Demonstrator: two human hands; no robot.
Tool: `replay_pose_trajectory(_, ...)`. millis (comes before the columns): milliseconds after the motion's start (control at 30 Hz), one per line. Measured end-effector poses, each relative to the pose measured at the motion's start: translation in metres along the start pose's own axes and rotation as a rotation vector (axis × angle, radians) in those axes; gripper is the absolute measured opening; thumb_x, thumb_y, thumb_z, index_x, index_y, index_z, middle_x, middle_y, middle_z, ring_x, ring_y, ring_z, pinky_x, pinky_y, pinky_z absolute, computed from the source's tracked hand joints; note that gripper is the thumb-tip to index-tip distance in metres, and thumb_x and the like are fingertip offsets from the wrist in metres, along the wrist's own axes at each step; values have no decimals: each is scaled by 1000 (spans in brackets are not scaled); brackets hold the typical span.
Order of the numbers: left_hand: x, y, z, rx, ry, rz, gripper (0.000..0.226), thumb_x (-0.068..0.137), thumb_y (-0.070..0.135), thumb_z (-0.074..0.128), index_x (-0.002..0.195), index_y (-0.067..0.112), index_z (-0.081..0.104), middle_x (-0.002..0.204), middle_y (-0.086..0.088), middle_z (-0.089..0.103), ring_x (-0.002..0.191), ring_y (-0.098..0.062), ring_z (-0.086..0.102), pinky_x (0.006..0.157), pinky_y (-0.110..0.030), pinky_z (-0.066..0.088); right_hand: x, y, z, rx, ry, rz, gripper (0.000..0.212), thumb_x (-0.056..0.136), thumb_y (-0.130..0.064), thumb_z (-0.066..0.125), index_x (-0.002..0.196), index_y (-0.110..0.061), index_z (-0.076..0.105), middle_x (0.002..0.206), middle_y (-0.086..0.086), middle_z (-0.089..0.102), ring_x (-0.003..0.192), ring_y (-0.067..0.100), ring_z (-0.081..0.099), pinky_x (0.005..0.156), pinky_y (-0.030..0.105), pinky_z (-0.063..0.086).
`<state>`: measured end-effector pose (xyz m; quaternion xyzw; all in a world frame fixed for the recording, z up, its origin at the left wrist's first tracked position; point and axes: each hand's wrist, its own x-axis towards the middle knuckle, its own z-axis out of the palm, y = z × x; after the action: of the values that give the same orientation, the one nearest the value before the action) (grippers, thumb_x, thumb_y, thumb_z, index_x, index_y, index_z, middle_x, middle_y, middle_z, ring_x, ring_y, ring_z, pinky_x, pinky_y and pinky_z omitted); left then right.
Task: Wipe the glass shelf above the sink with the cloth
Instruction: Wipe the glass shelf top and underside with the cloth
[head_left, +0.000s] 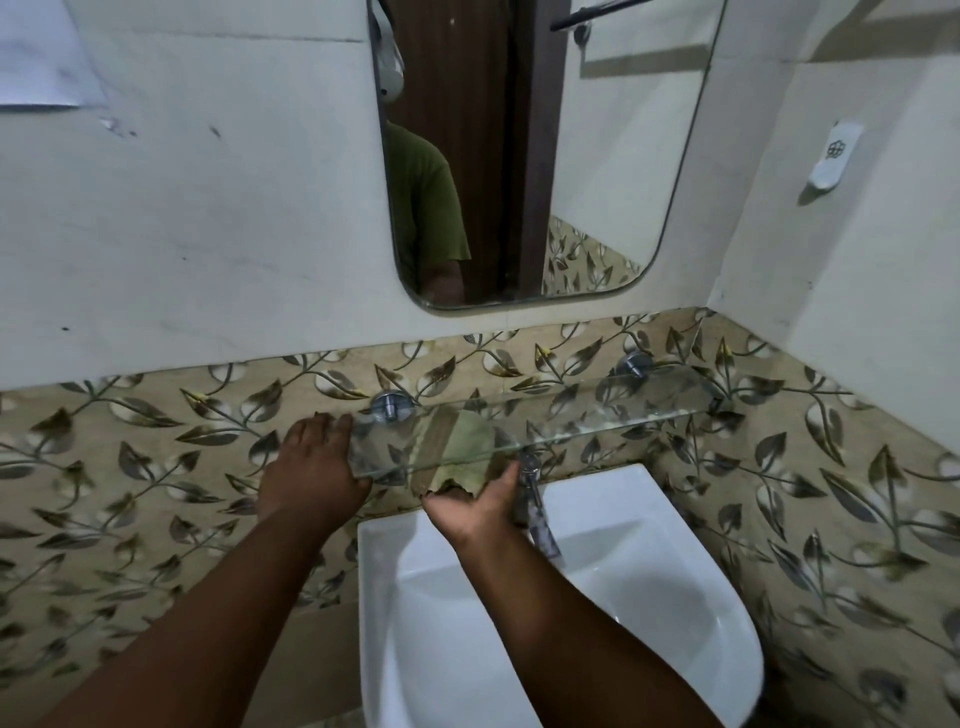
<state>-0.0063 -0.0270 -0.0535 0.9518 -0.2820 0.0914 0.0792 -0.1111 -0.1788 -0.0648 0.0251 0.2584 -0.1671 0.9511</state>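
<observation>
A clear glass shelf (597, 410) runs along the leaf-patterned tiles above the white sink (519, 649), held by two chrome brackets. My left hand (311, 467) grips the shelf's left end, thumb under the front edge. My right hand (478, 501) is under the shelf's front edge, palm up, pressing a green and tan cloth (457, 441) against the underside of the glass. The cloth shows through the glass; its frayed edge hangs over my palm.
A chrome tap (535, 499) stands just right of my right hand, below the shelf. A mirror (597, 156) hangs on the wall above. A white soap holder (834, 156) is fixed to the right wall, which meets the back wall in a corner.
</observation>
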Motion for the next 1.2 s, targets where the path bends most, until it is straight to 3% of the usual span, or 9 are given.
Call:
replay_pose_trajectory(167,1,-1,-2,-3,0,-23,88,75,56,58,152,19,36,150,-15,44,140,-36,39,111,-48,38,-1,-14,-12,5,-1,24,77,90,-74,46,116,-8,74,99,27,77,107,39,65,93,54,54)
replay_pose_trajectory(233,0,-4,2,11,14,-15,88,73,56,56,150,18,39,147,-16,47,136,-38,42,109,-49,40,-2,-15,-7,-24,-12,38,82,92,-76,37,118,-7,72,105,28,76,110,41,64,88,62,54)
replay_pose_trajectory(400,6,-4,6,9,27,8,88,70,55,52,148,15,43,143,-19,52,132,-40,47,108,-51,43,1,-18,19,-103,-78,37,80,92,-71,40,131,-7,68,128,28,68,126,42,57,115,56,36)
replay_pose_trajectory(567,2,-2,2,13,-12,0,92,68,56,50,151,17,39,147,-16,48,136,-37,42,113,-48,38,-13,-47,-1,-101,-17,14,97,87,-83,26,130,-6,66,130,32,65,124,47,57,108,61,41)
replay_pose_trajectory(667,3,-3,0,24,10,0,91,69,55,51,151,17,40,146,-16,49,135,-37,44,112,-47,39,-18,-79,3,-83,83,-90,94,89,-83,24,131,-8,62,123,29,65,115,46,57,101,60,40)
replay_pose_trajectory(800,3,-4,1,40,21,4,87,71,55,50,148,14,43,141,-20,52,129,-41,48,109,-51,42,-6,-77,23,-42,144,-117,93,89,-84,22,137,-14,59,143,22,57,138,44,45,119,59,24)
replay_pose_trajectory(933,1,0,0,47,18,14,87,73,54,55,149,15,43,142,-19,52,131,-42,47,107,-52,43,-8,-66,21,-66,124,-83,98,88,-85,18,133,-12,65,127,25,66,117,43,59,100,54,46)
replay_pose_trajectory(1100,-2,0,2,49,-4,16,88,71,55,58,147,13,46,138,-19,55,128,-42,50,104,-53,45,-19,-114,1,-103,125,-131,111,80,-93,17,132,-4,59,135,29,59,132,51,49,113,69,30)
replay_pose_trajectory(1200,-3,-2,2,42,3,16,86,73,57,52,146,13,46,137,-20,56,128,-42,50,103,-53,46,-9,-129,16,-22,151,-174,111,78,-94,16,141,-12,56,145,24,54,141,49,41,117,71,21)
